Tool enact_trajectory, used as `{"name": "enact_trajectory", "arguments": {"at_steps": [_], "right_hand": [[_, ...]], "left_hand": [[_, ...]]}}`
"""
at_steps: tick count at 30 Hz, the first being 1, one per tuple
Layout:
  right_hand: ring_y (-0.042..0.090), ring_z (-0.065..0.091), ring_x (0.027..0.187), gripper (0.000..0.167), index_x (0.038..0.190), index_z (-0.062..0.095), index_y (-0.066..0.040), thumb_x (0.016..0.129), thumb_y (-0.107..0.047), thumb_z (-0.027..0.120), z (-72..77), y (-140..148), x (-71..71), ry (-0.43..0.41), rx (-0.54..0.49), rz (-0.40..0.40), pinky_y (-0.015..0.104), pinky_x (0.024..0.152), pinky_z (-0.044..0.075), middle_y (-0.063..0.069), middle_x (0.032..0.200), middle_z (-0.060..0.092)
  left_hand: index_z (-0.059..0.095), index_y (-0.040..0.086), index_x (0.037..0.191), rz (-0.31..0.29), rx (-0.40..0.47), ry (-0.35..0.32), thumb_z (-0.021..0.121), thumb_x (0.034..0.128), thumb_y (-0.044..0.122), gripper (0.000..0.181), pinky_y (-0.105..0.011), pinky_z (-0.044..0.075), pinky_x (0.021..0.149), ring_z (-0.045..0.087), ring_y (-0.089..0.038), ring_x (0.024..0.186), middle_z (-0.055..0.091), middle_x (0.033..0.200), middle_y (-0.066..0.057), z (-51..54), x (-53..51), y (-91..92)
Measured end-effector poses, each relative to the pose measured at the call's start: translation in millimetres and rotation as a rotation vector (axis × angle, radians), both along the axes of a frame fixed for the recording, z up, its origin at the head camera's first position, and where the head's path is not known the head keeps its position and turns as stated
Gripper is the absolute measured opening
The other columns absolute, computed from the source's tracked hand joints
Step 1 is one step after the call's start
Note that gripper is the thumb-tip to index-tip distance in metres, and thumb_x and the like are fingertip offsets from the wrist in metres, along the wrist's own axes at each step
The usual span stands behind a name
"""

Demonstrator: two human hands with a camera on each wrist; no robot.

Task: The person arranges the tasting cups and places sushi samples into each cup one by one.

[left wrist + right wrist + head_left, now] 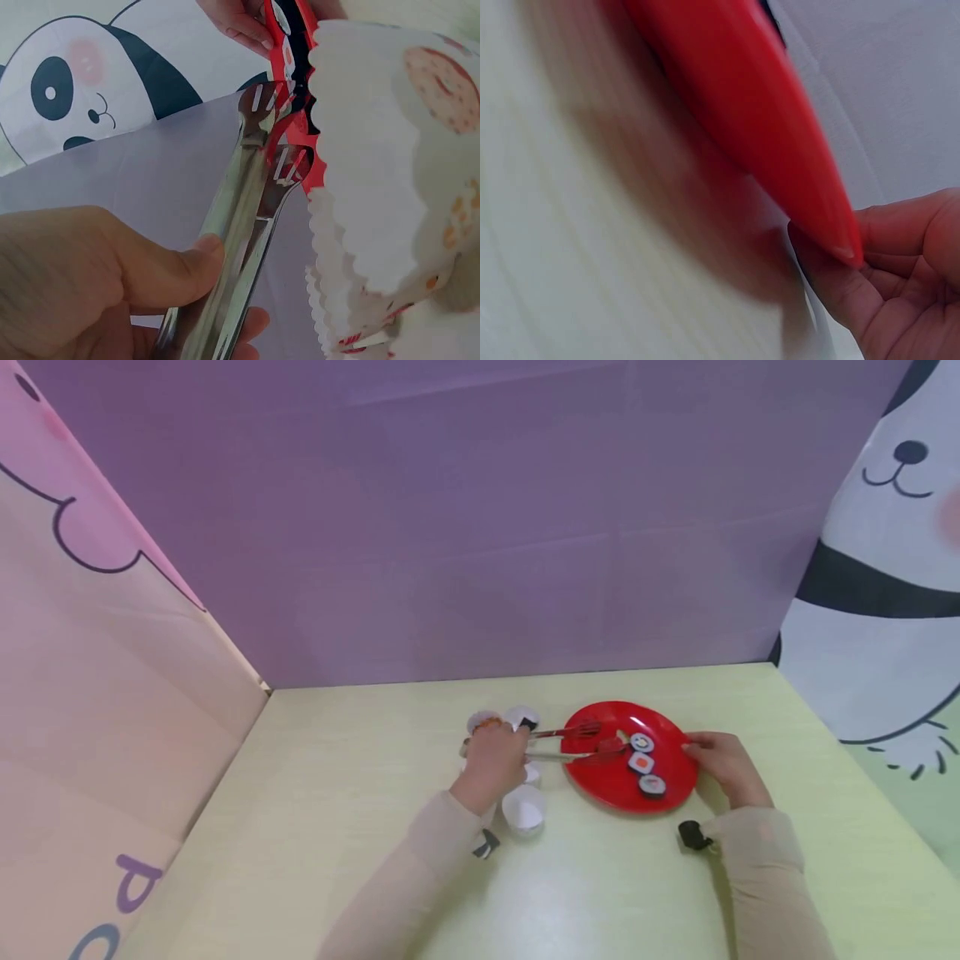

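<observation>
Behind left hand (pixel 492 764), white cups (pixel 532 774) and gripped tongs (pixel 238 199) partly hidden.

We see a big purple wall (pixel 465 527) at the back, with faint creases across it. On the left we find a pale wall (pixel 75 643) with a pink cartoon shape (pixel 90 468) and a purple letter (pixel 137 881), and on the right a black-and-white panda (pixel 885 652). We look down at a light yellow table (pixel 322 793) with a soft, shiny spot of light (pixel 517 897).
</observation>
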State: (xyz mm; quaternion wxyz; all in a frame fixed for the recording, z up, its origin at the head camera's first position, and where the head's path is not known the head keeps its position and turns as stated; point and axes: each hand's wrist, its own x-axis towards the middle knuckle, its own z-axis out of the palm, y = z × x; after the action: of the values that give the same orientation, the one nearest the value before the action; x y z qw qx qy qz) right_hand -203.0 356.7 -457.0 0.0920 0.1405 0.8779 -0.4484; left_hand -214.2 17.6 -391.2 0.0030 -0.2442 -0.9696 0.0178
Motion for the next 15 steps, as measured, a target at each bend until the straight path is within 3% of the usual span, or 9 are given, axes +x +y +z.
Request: {"name": "enact_trajectory", "arguments": {"at_steps": [5, 15], "right_hand": [[0.047, 0.038, 0.12, 0.049, 0.135, 0.036, 0.015, 0.098, -0.018, 0.043, 0.4, 0.0, -0.3, -0.003, 0.003, 0.001, 0.055, 0.099, 0.038, 0.034, 0.135, 0.038], [0.047, 0.038, 0.12, 0.049, 0.135, 0.037, 0.014, 0.098, -0.019, 0.043, -1.8, 1.8, -1.0, 0.0, 0.01, 0.004, 0.055, 0.098, 0.038, 0.034, 0.135, 0.039]], "left_hand": [[0.062, 0.012, 0.099, -0.001, 0.022, -0.012, 0.07, 0.0844, 0.029, 0.024, -0.028, 0.045, 0.059, 0.055, -0.018, 0.075, 0.061, 0.083, -0.003, 0.2, 0.1, 6.3], [0.063, 0.012, 0.104, 0.014, 0.003, -0.041, 0.068, 0.0857, 0.031, 0.027, -0.026, 0.045, 0.057, 0.056, -0.018, 0.073, 0.064, 0.086, -0.002, -0.7, -2.0, 17.2]]}}
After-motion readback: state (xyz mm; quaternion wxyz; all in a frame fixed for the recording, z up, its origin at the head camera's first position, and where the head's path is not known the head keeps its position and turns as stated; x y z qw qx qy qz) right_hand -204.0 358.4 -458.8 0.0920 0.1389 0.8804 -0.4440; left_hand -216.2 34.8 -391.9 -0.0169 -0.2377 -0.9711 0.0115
